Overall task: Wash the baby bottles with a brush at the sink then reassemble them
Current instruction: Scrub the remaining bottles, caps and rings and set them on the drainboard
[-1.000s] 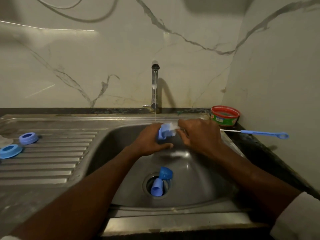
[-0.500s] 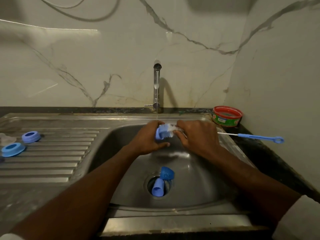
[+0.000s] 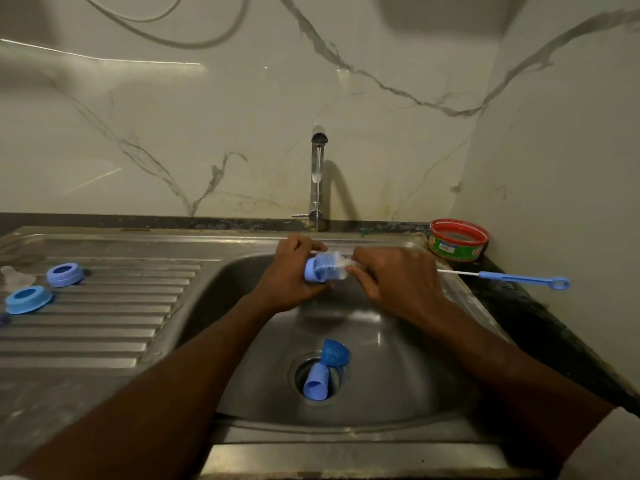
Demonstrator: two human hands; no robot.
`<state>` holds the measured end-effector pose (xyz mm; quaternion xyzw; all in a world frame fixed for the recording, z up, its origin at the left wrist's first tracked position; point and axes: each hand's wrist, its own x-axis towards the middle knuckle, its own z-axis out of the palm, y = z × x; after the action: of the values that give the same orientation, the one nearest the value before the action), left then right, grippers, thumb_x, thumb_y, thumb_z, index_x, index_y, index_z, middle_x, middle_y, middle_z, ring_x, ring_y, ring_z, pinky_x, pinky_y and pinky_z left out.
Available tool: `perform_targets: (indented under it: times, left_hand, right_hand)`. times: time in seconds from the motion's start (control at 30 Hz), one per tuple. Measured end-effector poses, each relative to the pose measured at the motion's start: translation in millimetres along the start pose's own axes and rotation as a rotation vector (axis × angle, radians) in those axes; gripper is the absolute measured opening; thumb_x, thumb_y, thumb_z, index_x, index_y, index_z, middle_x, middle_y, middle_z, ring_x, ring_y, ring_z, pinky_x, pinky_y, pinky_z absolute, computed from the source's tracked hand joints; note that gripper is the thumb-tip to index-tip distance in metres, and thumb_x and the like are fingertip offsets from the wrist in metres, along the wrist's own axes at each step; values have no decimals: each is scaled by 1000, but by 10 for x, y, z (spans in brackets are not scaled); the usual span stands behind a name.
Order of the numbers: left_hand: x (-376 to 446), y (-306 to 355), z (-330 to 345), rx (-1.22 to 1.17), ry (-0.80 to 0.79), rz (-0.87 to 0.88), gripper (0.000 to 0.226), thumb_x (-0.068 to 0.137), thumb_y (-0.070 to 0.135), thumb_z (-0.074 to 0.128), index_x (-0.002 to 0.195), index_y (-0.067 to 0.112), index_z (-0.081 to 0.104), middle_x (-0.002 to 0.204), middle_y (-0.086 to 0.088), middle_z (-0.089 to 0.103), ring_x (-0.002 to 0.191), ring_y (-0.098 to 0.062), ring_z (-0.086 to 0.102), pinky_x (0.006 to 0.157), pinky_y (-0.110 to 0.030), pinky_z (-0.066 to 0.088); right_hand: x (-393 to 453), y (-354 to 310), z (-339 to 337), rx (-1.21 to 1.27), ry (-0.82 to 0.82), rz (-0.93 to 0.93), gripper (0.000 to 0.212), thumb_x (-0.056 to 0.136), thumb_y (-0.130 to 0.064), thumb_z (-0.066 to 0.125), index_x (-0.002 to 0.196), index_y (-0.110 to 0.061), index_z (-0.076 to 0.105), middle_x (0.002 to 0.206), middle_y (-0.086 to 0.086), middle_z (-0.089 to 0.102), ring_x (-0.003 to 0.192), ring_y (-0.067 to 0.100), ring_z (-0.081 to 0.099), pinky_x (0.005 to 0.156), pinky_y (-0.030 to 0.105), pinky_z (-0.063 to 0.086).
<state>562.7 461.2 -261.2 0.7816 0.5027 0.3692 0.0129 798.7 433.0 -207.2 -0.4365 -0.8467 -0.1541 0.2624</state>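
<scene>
My left hand (image 3: 289, 275) grips a small blue baby bottle (image 3: 320, 270) lying sideways over the sink basin (image 3: 398, 368), under a thin stream from the tap (image 3: 318, 174). My right hand (image 3: 398, 278) holds the bottle brush (image 3: 519, 278); its bristle end is inside the bottle's mouth and its blue handle sticks out to the right. Another blue bottle (image 3: 316, 382) and a blue cap (image 3: 334, 353) lie at the drain. Two blue screw rings (image 3: 64, 274) (image 3: 27, 298) and a clear teat (image 3: 15, 276) sit on the drainboard at the left.
A red and green round tub (image 3: 458, 240) stands at the back right corner on the dark counter (image 3: 540, 317). The ribbed steel drainboard (image 3: 104, 320) stretches left of the basin. Marble walls close in behind and on the right.
The brush handle has shifted slightly down and left as the bristles work in the bottle. Both hands stay under the running tap; the view has edged a little.
</scene>
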Motion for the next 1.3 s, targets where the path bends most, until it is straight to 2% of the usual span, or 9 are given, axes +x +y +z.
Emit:
perform_targets:
  times: [0.13, 0.23, 0.37, 0.47, 0.6, 0.8, 1.0, 1.17, 1.3]
  left_hand:
    - [-44, 81, 57, -51, -208, 49, 58, 93, 25, 70, 145, 16, 47, 141, -6, 55, 127, -17, 53, 109, -36, 44]
    - [12, 78, -11, 42, -64, 105, 43, 87, 27, 77, 125, 18, 60, 120, -2, 66, 108, -15, 61, 93, -31, 51]
    - [4, 5, -56, 162, 35, 71, 48, 73, 45, 84, 103, 27, 51, 107, 7, 51, 92, -8, 47, 77, -25, 46]
    - [-52, 15, 56, 59, -87, 38, 57, 75, 42, 84, 119, 24, 51, 121, 4, 48, 107, -10, 45, 91, -32, 46]
    - [-46, 97, 81, 21, -276, 56, 56, 92, 27, 71, 142, 18, 48, 140, -5, 53, 127, -16, 49, 111, -37, 40]
    - [-4, 2, -119, 234, -84, -28, 43, 89, 30, 74, 129, 23, 60, 125, -1, 65, 114, -15, 60, 99, -33, 48]
    - [-20, 124, -121, 270, -210, 90, 47, 93, 37, 69, 136, 22, 57, 130, -2, 62, 118, -17, 57, 102, -40, 48]
    - [-13, 27, -173, 240, -24, -91, 43, 91, 32, 72, 131, 19, 62, 126, -5, 66, 115, -20, 61, 100, -39, 49]
    - [-21, 183, -53, 286, -147, 60, 44, 93, 33, 70, 133, 19, 59, 129, -5, 64, 117, -20, 60, 101, -40, 49]
  right_hand:
    - [-8, 51, -15, -161, -1, 175, 30, 98, -53, 51, 116, -33, 64, 96, -2, 71, 86, 19, 65, 73, 34, 52]
    - [-35, 63, -8, -138, -87, 192, 38, 98, -56, 51, 126, -34, 63, 104, -2, 72, 95, 19, 65, 77, 33, 48]
    - [-30, -19, -1, -4, -154, 27, 35, 98, -56, 52, 122, -35, 66, 95, -4, 72, 82, 16, 64, 76, 35, 54]
    - [13, -54, -12, -71, -160, 7, 28, 100, -51, 50, 117, -33, 64, 96, -4, 70, 81, 16, 63, 75, 34, 53]
    - [-12, 42, -6, -93, -141, 195, 27, 100, -49, 51, 123, -35, 53, 104, -3, 69, 91, 18, 64, 74, 34, 48]
    - [-37, 119, 6, 2, -239, 217, 37, 100, -52, 50, 134, -39, 56, 120, -3, 70, 106, 20, 63, 88, 38, 51]
    - [-56, 13, 38, 2, -243, 210, 38, 98, -53, 52, 135, -41, 56, 117, -2, 70, 104, 20, 63, 90, 42, 52]
    - [-26, 70, -57, 31, -169, 223, 34, 98, -50, 54, 129, -38, 61, 111, -3, 72, 100, 21, 65, 84, 39, 53]
    - [-51, 10, -3, -3, -219, 202, 34, 98, -51, 53, 130, -39, 59, 112, -2, 71, 99, 19, 64, 87, 42, 54]
